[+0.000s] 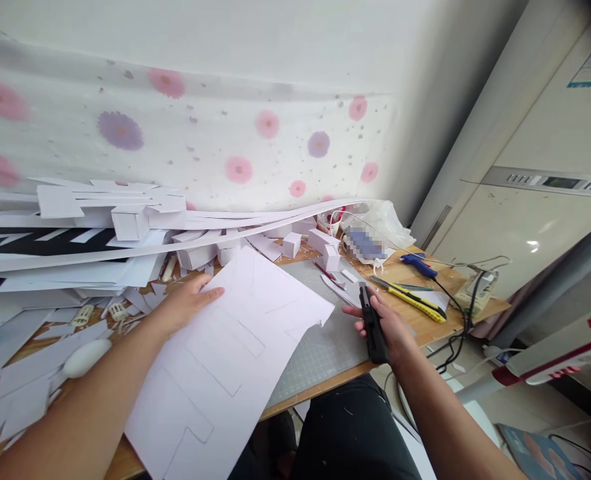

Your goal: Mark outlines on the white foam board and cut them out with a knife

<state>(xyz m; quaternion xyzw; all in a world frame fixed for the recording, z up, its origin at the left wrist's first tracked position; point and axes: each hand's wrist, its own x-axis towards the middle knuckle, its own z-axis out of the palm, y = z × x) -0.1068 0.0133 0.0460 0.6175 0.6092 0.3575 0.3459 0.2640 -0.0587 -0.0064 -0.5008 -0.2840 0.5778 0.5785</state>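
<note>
White wall (275, 40) behind, hung with a pale cloth (200, 133) printed with pink and purple flowers. Wooden counter (425, 333) below. Tall cream cabinet (540, 187) at right, bright with daylight. Grey pole (565, 273) leaning beside it. Cables (455, 347) trailing to the floor.

The sheet (235, 347) near centre is white with faint grey cut lines; the knife (374, 330) at right is black; the cutting mat (320, 347) grey with a fine grid; the far cutter (415, 300) yellow; the glue gun (419, 265) blue; the wall cloth (175, 133) white with pink and purple flowers; the worktop (405, 273) wood-brown.
</note>
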